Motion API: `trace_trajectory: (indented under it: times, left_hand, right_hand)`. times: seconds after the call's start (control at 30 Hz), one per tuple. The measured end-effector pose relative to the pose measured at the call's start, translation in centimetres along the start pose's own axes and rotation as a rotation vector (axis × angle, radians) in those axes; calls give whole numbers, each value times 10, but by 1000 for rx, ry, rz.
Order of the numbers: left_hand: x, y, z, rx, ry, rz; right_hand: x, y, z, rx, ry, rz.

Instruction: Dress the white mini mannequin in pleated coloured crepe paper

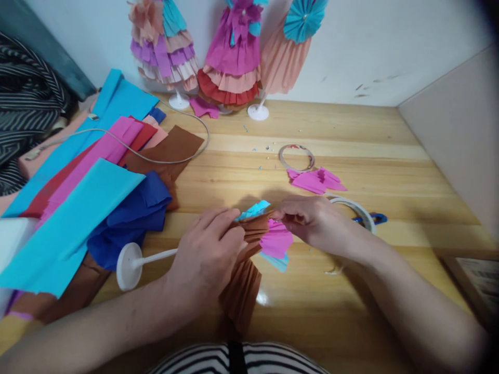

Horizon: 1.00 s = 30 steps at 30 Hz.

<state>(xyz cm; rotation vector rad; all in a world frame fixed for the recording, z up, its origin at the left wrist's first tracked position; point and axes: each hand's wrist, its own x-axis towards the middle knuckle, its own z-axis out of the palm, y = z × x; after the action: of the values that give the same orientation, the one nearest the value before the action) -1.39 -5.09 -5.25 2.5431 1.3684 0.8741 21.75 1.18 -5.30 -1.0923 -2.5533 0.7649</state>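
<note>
My left hand (208, 249) is closed around a pleated brown paper skirt (244, 283) mounted on a white stand (130, 265) that lies sideways on the wooden table (343, 130). My right hand (312, 221) pinches the top of the same piece, where pink paper (276, 241) and light blue paper (255, 209) are gathered. Both hands meet at the waist of the paper dress, near the table's front edge.
Sheets of crepe paper (89, 192) in blue, pink, red and brown are piled at the left with a white cable (163, 156) over them. Three finished paper dresses (234, 57) stand at the back wall. A tape ring (296, 157), pink scraps (316, 180) and another tape roll (356, 210) lie right.
</note>
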Motion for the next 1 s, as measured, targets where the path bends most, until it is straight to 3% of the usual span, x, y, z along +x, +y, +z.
trace_trajectory:
  times: [0.37, 0.57, 0.9, 1.0]
  left_hand:
    - [-2, -2, 4, 21, -12, 26]
    - [-2, -3, 5, 12, -93, 1]
    - [9, -4, 1, -176, -294, -262]
    - [11, -7, 2, -265, -277, -304]
  right_hand:
    - [-1, -4, -1, 4, 3, 14]
    - [-2, -4, 0, -29, 14, 0]
    - [0, -3, 5, 2, -12, 7]
    - [0, -3, 5, -4, -11, 2]
